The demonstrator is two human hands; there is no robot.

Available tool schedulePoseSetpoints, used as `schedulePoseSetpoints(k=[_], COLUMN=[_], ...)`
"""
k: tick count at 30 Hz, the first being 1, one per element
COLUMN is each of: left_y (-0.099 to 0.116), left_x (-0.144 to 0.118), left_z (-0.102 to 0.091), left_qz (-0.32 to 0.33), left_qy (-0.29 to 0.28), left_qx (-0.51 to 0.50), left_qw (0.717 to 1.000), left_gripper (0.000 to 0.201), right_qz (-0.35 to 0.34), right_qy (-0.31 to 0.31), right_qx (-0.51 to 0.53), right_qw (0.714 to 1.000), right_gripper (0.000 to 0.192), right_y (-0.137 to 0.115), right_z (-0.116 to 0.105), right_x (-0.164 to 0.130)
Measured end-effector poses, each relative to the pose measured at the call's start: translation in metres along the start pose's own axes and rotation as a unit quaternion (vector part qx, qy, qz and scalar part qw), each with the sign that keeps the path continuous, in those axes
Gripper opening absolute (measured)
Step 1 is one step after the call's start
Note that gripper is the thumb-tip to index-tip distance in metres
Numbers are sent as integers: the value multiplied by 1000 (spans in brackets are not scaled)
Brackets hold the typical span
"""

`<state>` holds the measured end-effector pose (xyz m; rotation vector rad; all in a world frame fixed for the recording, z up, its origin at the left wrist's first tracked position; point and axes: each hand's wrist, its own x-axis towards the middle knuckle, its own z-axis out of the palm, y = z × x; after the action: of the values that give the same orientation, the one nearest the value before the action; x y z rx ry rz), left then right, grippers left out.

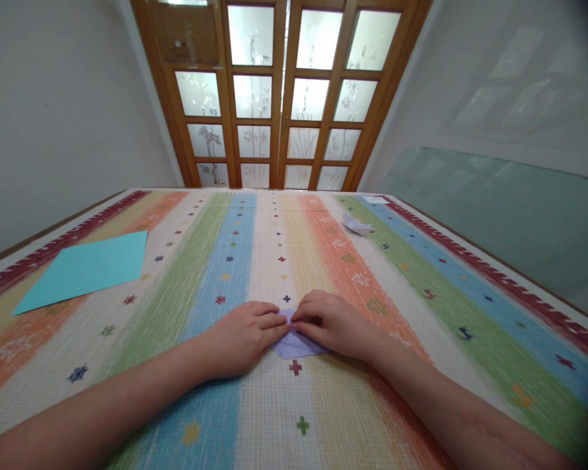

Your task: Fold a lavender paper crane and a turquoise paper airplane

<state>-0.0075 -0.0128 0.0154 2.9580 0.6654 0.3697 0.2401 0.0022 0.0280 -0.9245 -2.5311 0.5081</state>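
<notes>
Head view: right hand (pixel 329 321) pinches partly folded purple paper (pixel 298 347), left hand (pixel 249 334) touching it, grip unclear; beyond left hand, blue sheet (pixel 85 267) unfolded

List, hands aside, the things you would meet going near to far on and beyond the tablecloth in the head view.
Lilac folded paper, turquoise paper sheet, white folded-paper figure, small white rectangle, frosted-glass wooden doors.

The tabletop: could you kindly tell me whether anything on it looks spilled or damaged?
Nothing stands out: the turquoise sheet lies at left, a small folded paper at far right, and the left hand and right hand touch the purple paper.
</notes>
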Motion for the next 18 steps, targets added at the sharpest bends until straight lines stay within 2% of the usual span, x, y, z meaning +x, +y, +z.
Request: schedulePoseSetpoints(k=[8, 12, 18], left_y=[0, 0, -1], left_x=[0, -1, -2], left_z=[1, 1, 2], left_qz=[0, -2, -7], left_qy=[3, 17, 16], left_qx=[2, -3, -2], left_qw=[1000, 1000, 1000], left_gripper=[40, 39, 39], right_qz=[12, 14, 52], right_qy=[-6, -30, -62], right_qx=[-61, -104, -116], right_qw=[998, 994, 990], right_gripper=[16, 17, 16], right_y=[0, -6, -13], right_z=[8, 1, -15], right_x=[0, -1, -4])
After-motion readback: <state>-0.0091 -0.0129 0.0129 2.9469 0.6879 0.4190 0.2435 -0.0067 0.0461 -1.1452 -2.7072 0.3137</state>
